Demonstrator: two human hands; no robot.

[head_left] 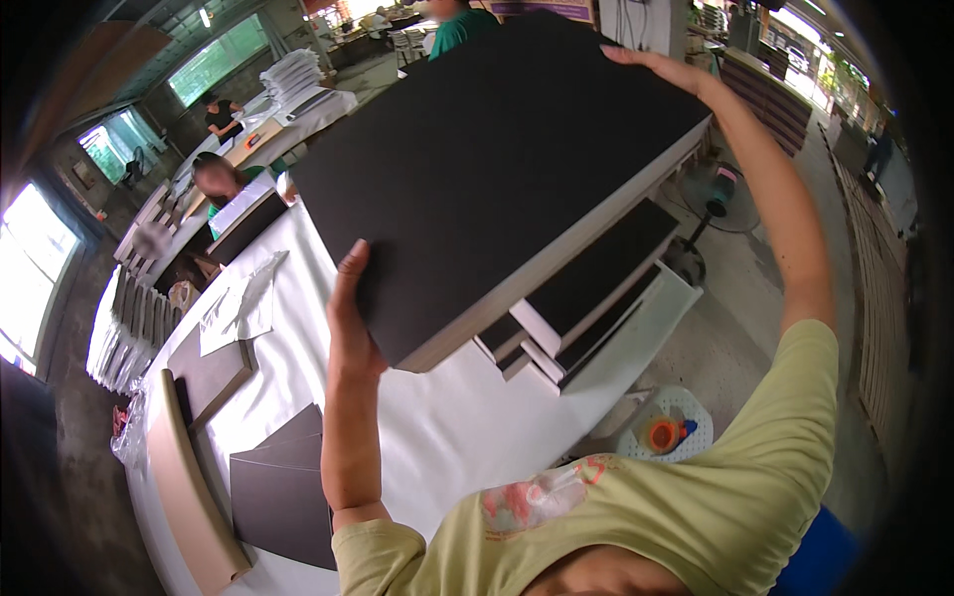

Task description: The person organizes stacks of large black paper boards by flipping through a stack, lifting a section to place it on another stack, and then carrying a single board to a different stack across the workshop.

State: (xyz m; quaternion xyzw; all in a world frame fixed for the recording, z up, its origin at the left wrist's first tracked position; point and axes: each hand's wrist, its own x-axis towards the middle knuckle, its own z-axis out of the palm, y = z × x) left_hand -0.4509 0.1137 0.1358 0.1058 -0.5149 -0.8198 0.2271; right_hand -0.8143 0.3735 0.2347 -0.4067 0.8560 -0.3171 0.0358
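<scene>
A large, flat black box-like slab (507, 169) with pale side edges is held up in front of me, tilted, above the table. My left hand (355, 313) grips its near left corner, the thumb lying on the black face and the other fingers hidden beneath. At the far right corner, my right hand (664, 72) holds the edge; part of its fingers is out of sight. Whether the slab is one box or a stack of boards I cannot tell. Below its right side, black pieces with white edges (606, 268) lie piled on the table.
White sheeting covers the table (427, 427). On its left are white paper (243, 303), dark boards (283, 487) and a long beige strip (184, 487). A white stool (701, 427) bearing an orange roll (660, 434) and a fan (717, 194) stand right. Several people work farther back.
</scene>
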